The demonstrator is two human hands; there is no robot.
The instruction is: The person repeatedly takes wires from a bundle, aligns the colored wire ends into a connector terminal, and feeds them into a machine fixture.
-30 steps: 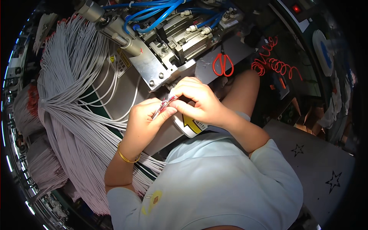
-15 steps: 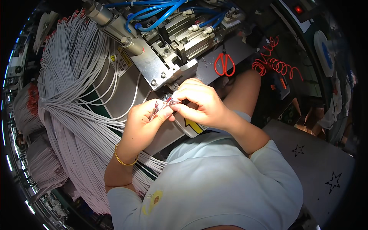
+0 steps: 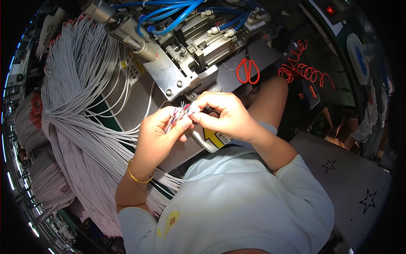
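Note:
My left hand [image 3: 157, 132] is closed around a small bunch of cable ends [image 3: 179, 114], just in front of the metal machine. Thin red, white and dark wires stick up out of that bunch between the fingers. Thumb and forefinger of my right hand [image 3: 224, 115] pinch at the wires on the bunch's right side; the exact wires between the fingertips are hidden. Long grey cables [image 3: 80, 131] lie gathered in a big bundle to the left, and several of them run toward my left hand and under its forearm.
The pneumatic machine [image 3: 169, 72] with blue air hoses [image 3: 177, 17] stands just beyond my hands. Red-handled scissors [image 3: 248, 71] lie to its right, on a grey surface with small scraps. A coiled red hose [image 3: 302, 70] hangs farther right. A yellow arrow label [image 3: 213, 137] sits below my right hand.
My right hand has come down slightly, and its fingers have changed their pinch. More of the wire ends show above my left fingers. A metal rod on the machine's left side stands farther out.

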